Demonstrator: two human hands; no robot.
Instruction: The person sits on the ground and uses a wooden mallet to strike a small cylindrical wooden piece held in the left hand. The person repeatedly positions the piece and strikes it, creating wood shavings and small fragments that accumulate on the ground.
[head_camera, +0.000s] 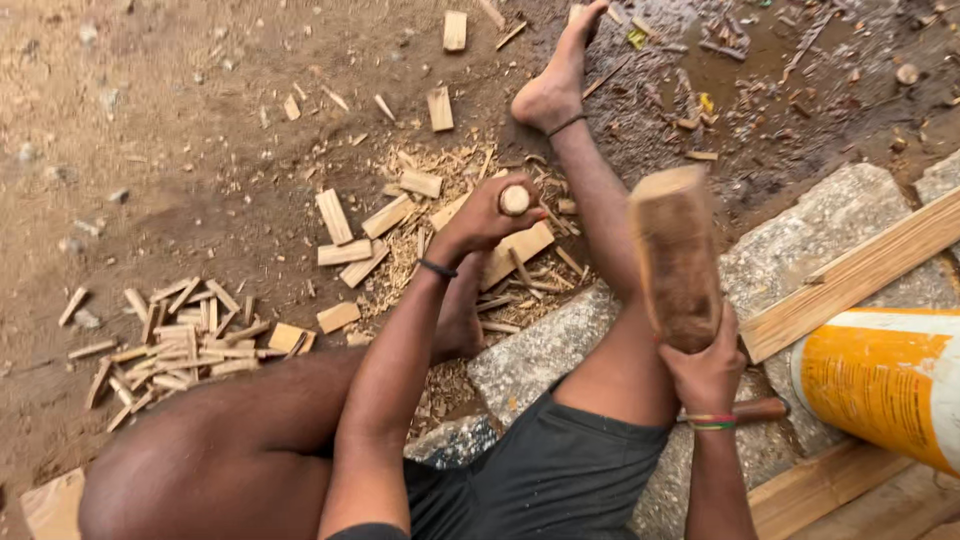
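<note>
Left hand (487, 215), mid-frame, arm stretched forward, fist clenched round a round-topped wooden handle (514, 200). Right hand (708, 370), lower right, gripping a raised, blurred wooden mallet (675, 255) above the stone slab (840, 225).

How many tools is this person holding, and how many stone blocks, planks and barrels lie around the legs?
Wooden mallet, in the right hand: 1
Round-handled tool, in the left hand: 1
Grey stone blocks: 2 in clear view
Long wooden planks: 2
Orange-and-white barrel: 1
Total: 7
The small split wood pieces are too many to count.
</note>
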